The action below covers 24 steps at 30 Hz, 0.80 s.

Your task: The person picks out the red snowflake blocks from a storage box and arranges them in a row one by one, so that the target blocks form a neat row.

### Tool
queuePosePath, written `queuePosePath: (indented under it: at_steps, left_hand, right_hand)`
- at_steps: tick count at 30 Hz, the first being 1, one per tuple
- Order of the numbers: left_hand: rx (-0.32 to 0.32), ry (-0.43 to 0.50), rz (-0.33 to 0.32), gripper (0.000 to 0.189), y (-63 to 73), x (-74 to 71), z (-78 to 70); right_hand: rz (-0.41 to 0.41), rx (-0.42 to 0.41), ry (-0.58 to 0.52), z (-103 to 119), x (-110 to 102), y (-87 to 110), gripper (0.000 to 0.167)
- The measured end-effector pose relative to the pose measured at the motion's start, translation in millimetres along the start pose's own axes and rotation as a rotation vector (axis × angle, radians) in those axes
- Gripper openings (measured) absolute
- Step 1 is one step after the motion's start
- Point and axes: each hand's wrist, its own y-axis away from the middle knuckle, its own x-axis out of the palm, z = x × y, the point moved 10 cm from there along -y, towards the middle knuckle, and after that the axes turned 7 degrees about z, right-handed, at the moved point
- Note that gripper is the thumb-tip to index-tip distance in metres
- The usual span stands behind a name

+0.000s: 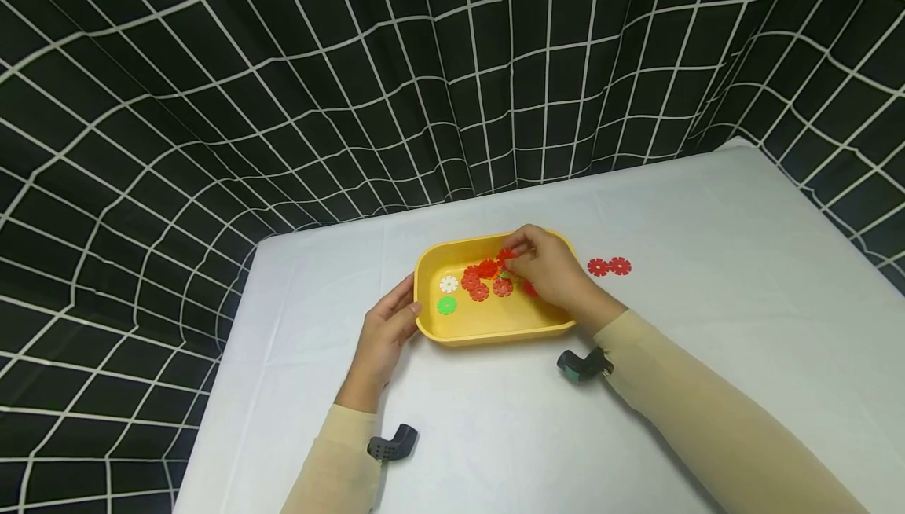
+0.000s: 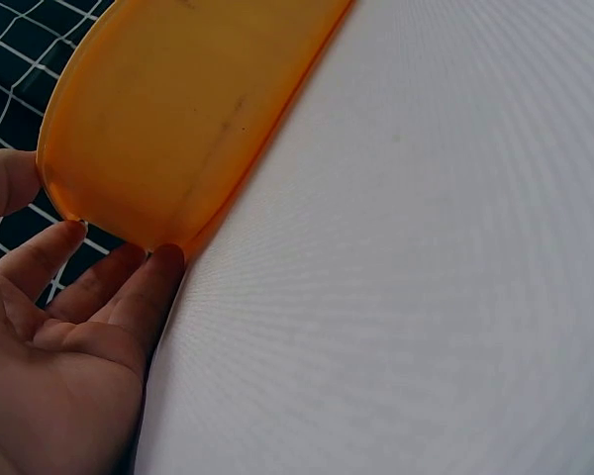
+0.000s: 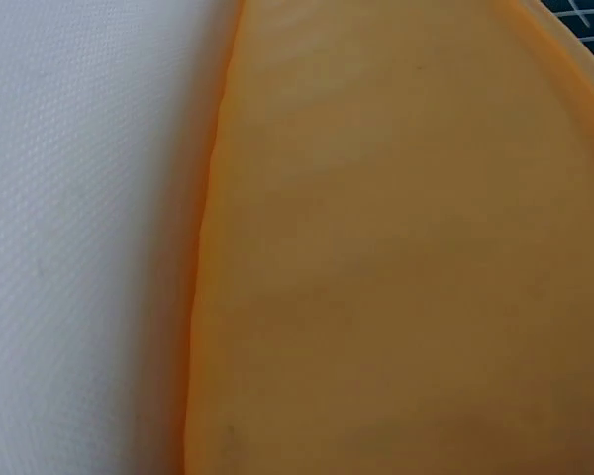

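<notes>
In the head view, a yellow plastic tray (image 1: 512, 321) is sitting on the white tablecloth (image 1: 488, 412). The left hand (image 1: 386, 328) is gripping the tray's nine o'clock end, thumb at the rim and fingers along the outer wall. The right hand (image 1: 551, 269) is reaching over the tray's two o'clock side, thumb and fingers closing in a pinch on a red snowflake disc (image 1: 505, 255). Loose red discs (image 1: 471, 281) are lying at ten o'clock from the tray's middle; a white disc (image 1: 448, 284) and a green disc (image 1: 447, 306) are lying towards nine. Outside the tray, near three o'clock, two red discs (image 1: 598, 266) are touching side by side.

In the left wrist view, that hand is showing at eight o'clock, thumb and fingertips spread apart around the tray's end.

In the right wrist view, the tray's wall is filling the picture towards three o'clock; I cannot tell the fingers' hold there.
</notes>
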Motion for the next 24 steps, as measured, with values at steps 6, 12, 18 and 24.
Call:
queuePosePath:
  at_steps: [6,12,18,24]
  left_hand:
    - [0.005,0.004,0.001,0.054,-0.3,-0.6,-0.8]
    - [0.004,-0.003,-0.001,0.053,-0.9,-1.8,-0.5]
    - [-0.001,0.000,0.000,0.055,-0.3,-1.1,-0.3]
    - [-0.006,0.013,-0.001,0.054,-0.5,-0.8,1.4]
  right_hand:
    - [0.002,-0.010,-0.054,3.2,-0.7,1.9,0.020]
    - [-0.005,-0.090,-0.111,10.7,-3.5,6.4,0.020]
    - [-0.005,-0.167,-0.158,18.7,-7.2,11.9,0.022]
    - [-0.001,-0.184,-0.209,23.6,-13.9,17.4,0.022]
